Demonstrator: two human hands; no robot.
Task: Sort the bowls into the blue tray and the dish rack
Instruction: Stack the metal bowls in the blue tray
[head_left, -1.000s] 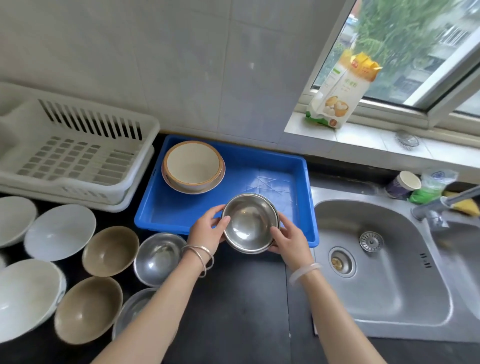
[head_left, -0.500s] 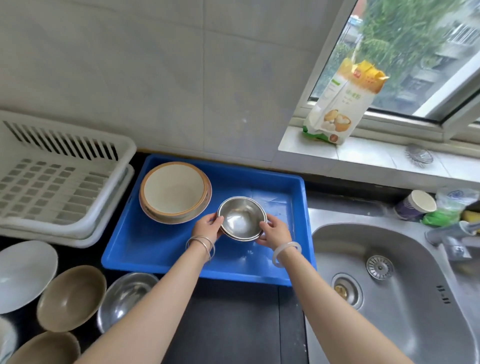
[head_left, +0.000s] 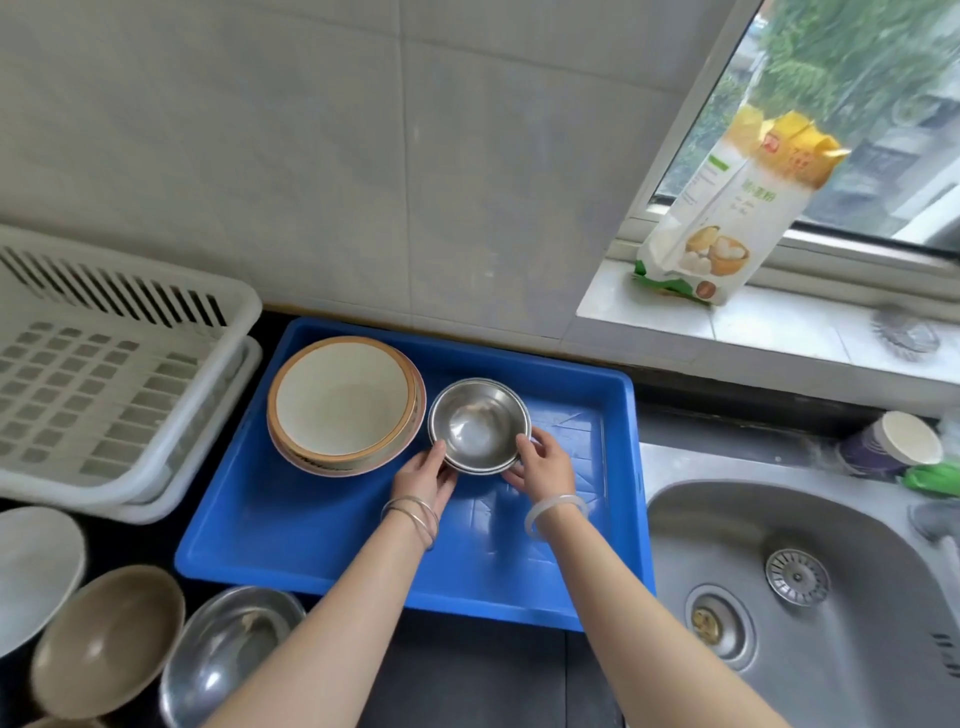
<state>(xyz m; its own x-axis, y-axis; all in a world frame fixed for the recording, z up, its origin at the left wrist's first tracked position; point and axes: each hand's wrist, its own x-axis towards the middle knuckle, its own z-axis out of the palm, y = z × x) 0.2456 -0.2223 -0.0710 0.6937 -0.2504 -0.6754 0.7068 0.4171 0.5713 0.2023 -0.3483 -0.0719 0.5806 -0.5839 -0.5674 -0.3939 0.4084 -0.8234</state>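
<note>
The blue tray (head_left: 322, 540) fills the middle of my view, with the white dish rack (head_left: 104, 395) at its 9 o'clock; inside the tray, a stack of ceramic bowls (head_left: 343, 400) sits at 10 o'clock; the steel bowl (head_left: 478, 423) is just beside that stack, at its 3 o'clock, low over the tray floor, though I cannot tell if it rests there; my left hand (head_left: 423, 480) pinches its rim at 8 o'clock and my right hand (head_left: 543, 470) at 4 o'clock; I would lower it level, keep it off the ceramic rim, then release both sides together.
</note>
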